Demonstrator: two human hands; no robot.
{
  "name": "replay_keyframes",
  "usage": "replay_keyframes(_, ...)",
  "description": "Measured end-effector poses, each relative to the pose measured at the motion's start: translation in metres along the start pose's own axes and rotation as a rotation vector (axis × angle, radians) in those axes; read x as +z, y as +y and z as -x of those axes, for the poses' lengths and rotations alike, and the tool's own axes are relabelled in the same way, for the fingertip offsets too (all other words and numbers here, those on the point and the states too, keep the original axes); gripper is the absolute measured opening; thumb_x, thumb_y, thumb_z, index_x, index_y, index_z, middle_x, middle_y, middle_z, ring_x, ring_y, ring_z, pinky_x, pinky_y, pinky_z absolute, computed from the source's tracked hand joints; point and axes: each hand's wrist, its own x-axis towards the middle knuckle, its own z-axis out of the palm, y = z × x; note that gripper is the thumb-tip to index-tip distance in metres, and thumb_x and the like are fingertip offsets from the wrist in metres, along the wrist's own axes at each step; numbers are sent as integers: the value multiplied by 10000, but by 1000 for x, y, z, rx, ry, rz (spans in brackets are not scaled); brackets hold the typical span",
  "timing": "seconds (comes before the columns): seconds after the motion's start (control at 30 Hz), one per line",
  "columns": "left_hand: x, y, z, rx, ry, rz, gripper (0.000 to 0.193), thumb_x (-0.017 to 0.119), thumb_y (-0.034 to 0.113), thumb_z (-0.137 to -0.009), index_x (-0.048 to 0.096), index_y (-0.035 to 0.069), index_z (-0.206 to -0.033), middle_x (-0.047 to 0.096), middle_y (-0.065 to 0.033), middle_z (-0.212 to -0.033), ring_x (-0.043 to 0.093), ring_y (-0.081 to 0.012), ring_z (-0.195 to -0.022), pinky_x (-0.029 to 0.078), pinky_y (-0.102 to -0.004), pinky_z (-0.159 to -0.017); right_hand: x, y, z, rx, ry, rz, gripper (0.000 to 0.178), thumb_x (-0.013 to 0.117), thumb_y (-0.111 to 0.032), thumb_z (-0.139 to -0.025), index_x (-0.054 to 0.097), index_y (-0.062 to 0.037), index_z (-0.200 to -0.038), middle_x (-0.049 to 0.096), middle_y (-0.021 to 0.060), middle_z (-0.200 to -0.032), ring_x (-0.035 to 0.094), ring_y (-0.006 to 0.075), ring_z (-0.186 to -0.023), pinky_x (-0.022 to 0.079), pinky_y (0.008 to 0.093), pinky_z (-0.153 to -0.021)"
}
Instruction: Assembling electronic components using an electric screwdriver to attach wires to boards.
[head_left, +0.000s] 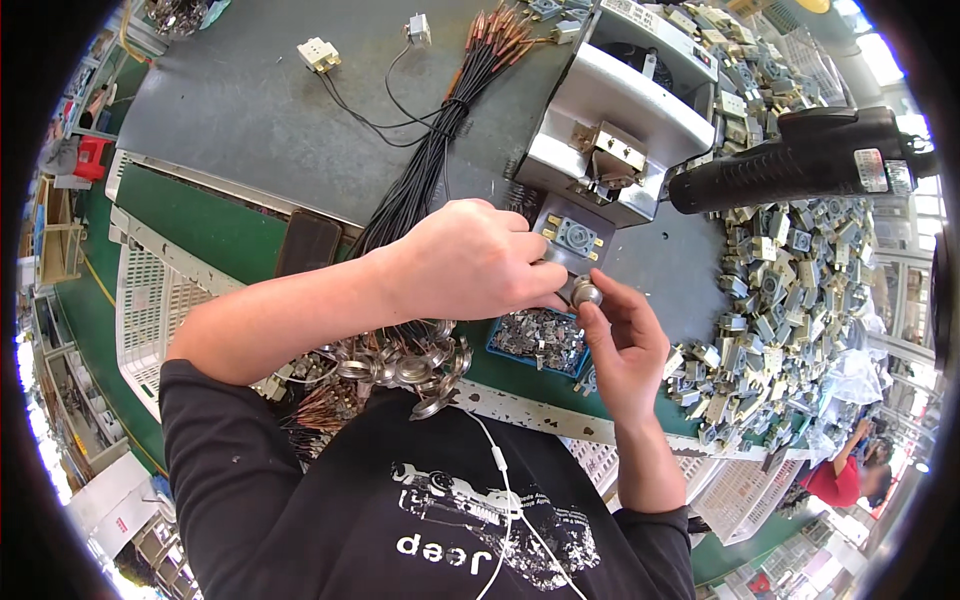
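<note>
Between the thumb and fingers of my right hand (632, 350) is a small round silver metal part (586, 292). My left hand (475, 255) reaches across from the left, its fingers curled and closed beside that part; whatever they pinch is hidden. Just beyond the hands, a grey square switch-like component (577, 237) with brass side terminals sits in a metal fixture below a metal press (625, 150). Under my left hand stands a blue tray (490, 346) of small metal clips, partly covered by the fingers.
A bundle of black wires (415, 180) with copper ends lies left of the press. Round metal caps (410, 368) are heaped near my body. Grey-and-cream components (770, 330) pile up at right, beneath a black pistol-shaped tool (790, 160). Another person (838, 482) is far right.
</note>
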Motion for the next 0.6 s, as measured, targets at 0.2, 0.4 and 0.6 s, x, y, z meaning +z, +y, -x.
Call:
replay_keyframes(0.2, 10, -6, 4, 74, 36, 56, 309, 715, 404, -831, 542, 164, -744, 511, 22, -649, 603, -153, -639, 498, -302, -546, -19, -18, -34, -12, -418, 155, 312, 686, 12, -931, 663, 25, -1242, 710, 56, -993, 647, 98, -886, 507, 233, -764)
replay_keyframes(0.4, -2, -3, 2, 26, -145, 198, 249, 704, 370, -874, 623, 140, -924, 555, -10, -669, 638, -215, -658, 507, -359, -560, -31, -18, -36, -48, -560, 279, 312, 666, -11, -949, 663, -9, -1261, 714, 70, -1035, 655, 124, -945, 517, 275, -853)
replay_keyframes(0.6, -13, -17, -12, -27, -35, 416, 415, 729, 316, -884, 669, 231, -1286, 652, -37, -806, 674, -259, -734, 537, -390, -629, -36, -12, -32, -128, -55, 284, 380, 600, -18, -998, 573, -15, -1377, 675, 94, -1199, 639, 127, -993, 509, 267, -888)
